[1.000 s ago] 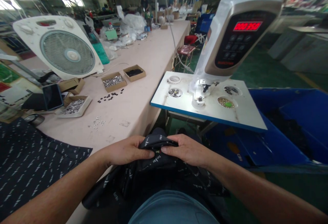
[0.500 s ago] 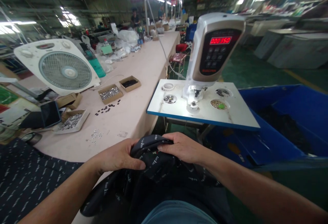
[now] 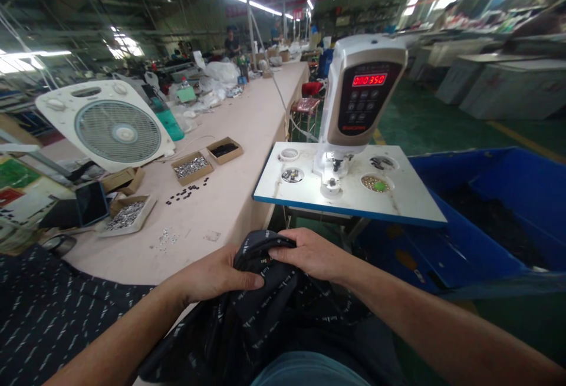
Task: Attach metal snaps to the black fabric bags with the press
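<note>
While your left hand (image 3: pixel 214 274) and right hand (image 3: pixel 316 253) pinch the dark printed cloth (image 3: pixel 260 315) over your lap in the head view, thumbs on top, even tension should stop its fold slipping; the pale table (image 3: pixel 247 115) lies to your left, the machine (image 3: pixel 362 91) stands ahead, and strip lights (image 3: pixel 265 8) hang above the workshop

So the machine (image 3: pixel 365 94) is white and silvery with a black panel and glowing red digits, on a white board (image 3: pixel 305 188) edged in blue. Left of the machine, the tabletop (image 3: pixel 252 126) is pale pinkish-beige, and the fan (image 3: pixel 119 129) is white with a greyish grille. Right of it, the bin (image 3: pixel 499 180) is bright blue. Cloth below it (image 3: pixel 265 303) is black with rows of small white lettering.
</note>
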Demonstrator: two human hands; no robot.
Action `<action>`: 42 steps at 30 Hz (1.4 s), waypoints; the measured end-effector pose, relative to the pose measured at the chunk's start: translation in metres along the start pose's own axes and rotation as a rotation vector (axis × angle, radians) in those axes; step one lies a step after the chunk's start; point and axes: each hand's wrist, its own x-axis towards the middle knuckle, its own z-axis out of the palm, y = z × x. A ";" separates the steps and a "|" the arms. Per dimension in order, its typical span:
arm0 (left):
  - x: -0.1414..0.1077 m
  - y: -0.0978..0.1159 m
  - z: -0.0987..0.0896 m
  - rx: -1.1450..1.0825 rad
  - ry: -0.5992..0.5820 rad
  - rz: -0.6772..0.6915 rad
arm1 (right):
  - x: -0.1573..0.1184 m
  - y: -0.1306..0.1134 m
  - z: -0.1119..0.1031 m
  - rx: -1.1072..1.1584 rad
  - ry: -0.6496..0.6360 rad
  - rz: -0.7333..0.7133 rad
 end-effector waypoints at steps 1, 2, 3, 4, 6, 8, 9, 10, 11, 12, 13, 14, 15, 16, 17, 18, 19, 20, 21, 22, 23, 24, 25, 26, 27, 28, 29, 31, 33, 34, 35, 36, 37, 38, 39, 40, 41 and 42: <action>0.000 0.001 0.001 0.003 0.011 -0.004 | 0.000 0.001 0.000 0.013 -0.009 -0.001; 0.000 0.002 0.002 0.005 0.018 -0.005 | -0.001 0.001 -0.001 0.034 -0.026 -0.001; 0.000 0.003 0.002 0.006 0.022 -0.003 | -0.002 0.002 -0.002 0.061 -0.047 -0.004; 0.000 0.004 0.003 0.010 0.022 0.003 | -0.003 0.003 -0.003 0.083 -0.069 -0.009; 0.000 0.005 0.004 0.024 0.016 0.021 | -0.005 0.002 -0.005 0.089 -0.101 -0.029; 0.000 0.004 0.004 0.046 0.009 0.037 | -0.008 0.001 -0.007 0.043 -0.116 -0.048; 0.000 0.003 0.004 0.058 0.008 0.043 | -0.009 0.000 -0.007 0.009 -0.115 -0.050; 0.000 0.001 0.004 0.067 0.009 0.049 | -0.010 -0.001 -0.007 -0.022 -0.112 -0.047; 0.000 -0.001 0.003 0.076 0.010 0.053 | -0.011 -0.002 -0.006 -0.045 -0.103 -0.039; 0.001 -0.003 0.002 0.086 0.012 0.057 | -0.011 -0.003 -0.005 -0.064 -0.091 -0.029; 0.001 -0.004 0.001 0.100 0.017 0.064 | -0.011 -0.004 -0.004 -0.075 -0.077 -0.019; 0.002 -0.005 0.001 0.118 0.025 0.071 | -0.011 -0.004 -0.002 -0.077 -0.065 -0.011; 0.002 -0.006 0.001 0.140 0.037 0.076 | -0.011 -0.004 -0.001 -0.075 -0.057 -0.005; 0.002 -0.007 0.001 0.163 0.051 0.080 | -0.011 -0.004 0.000 -0.075 -0.051 -0.005; 0.001 -0.007 0.001 0.185 0.065 0.085 | -0.010 -0.004 0.001 -0.078 -0.044 -0.010; 0.001 -0.006 0.001 0.207 0.080 0.087 | -0.010 -0.004 0.002 -0.083 -0.037 -0.017; 0.000 -0.006 0.002 0.225 0.091 0.090 | -0.010 -0.004 0.002 -0.091 -0.029 -0.026; 0.000 -0.005 0.003 0.233 0.098 0.094 | -0.009 -0.004 0.003 -0.103 -0.023 -0.034; -0.001 -0.004 0.004 0.229 0.099 0.098 | -0.009 -0.004 0.003 -0.117 -0.017 -0.038; -0.001 -0.004 0.005 0.215 0.095 0.099 | -0.009 -0.004 0.003 -0.130 -0.012 -0.040; -0.002 -0.005 0.006 0.194 0.093 0.097 | -0.008 -0.004 0.003 -0.143 -0.008 -0.039; -0.002 -0.005 0.006 0.170 0.094 0.097 | -0.007 -0.005 0.004 -0.154 -0.002 -0.040; -0.001 -0.006 0.006 0.153 0.102 0.095 | -0.007 -0.005 0.004 -0.162 0.004 -0.043; -0.001 -0.008 0.006 0.146 0.117 0.093 | -0.006 -0.006 0.005 -0.167 0.012 -0.046; 0.000 -0.010 0.006 0.150 0.138 0.095 | -0.005 -0.006 0.005 -0.171 0.017 -0.050; 0.001 -0.013 0.005 0.159 0.163 0.101 | -0.004 -0.007 0.006 -0.175 0.021 -0.053; 0.002 -0.015 0.005 0.171 0.188 0.106 | -0.003 -0.008 0.006 -0.180 0.025 -0.054; 0.004 -0.021 0.005 0.190 0.238 0.115 | -0.001 -0.008 0.008 -0.197 0.027 -0.055; 0.007 -0.028 0.008 0.187 0.295 0.137 | 0.000 -0.009 0.010 -0.219 0.032 -0.047; 0.010 -0.032 0.010 0.178 0.323 0.154 | 0.000 -0.009 0.010 -0.230 0.036 -0.038; 0.013 -0.036 0.012 0.164 0.350 0.174 | 0.000 -0.009 0.010 -0.241 0.037 -0.026; 0.017 -0.040 0.014 0.147 0.372 0.199 | 0.000 -0.009 0.009 -0.251 0.033 -0.013; 0.022 -0.045 0.017 0.129 0.386 0.222 | 0.000 -0.010 0.007 -0.259 0.018 0.002; 0.027 -0.051 0.018 0.113 0.399 0.251 | -0.001 -0.012 0.003 -0.270 -0.010 0.016; 0.033 -0.057 0.019 0.111 0.410 0.290 | -0.001 -0.015 -0.002 -0.283 -0.048 0.027; 0.040 -0.063 0.020 0.123 0.429 0.315 | -0.001 -0.020 -0.008 -0.297 -0.088 0.035; 0.047 -0.069 0.019 0.152 0.449 0.325 | 0.001 -0.025 -0.015 -0.309 -0.117 0.036; 0.053 -0.075 0.018 0.188 0.463 0.325 | 0.004 -0.030 -0.021 -0.315 -0.131 0.030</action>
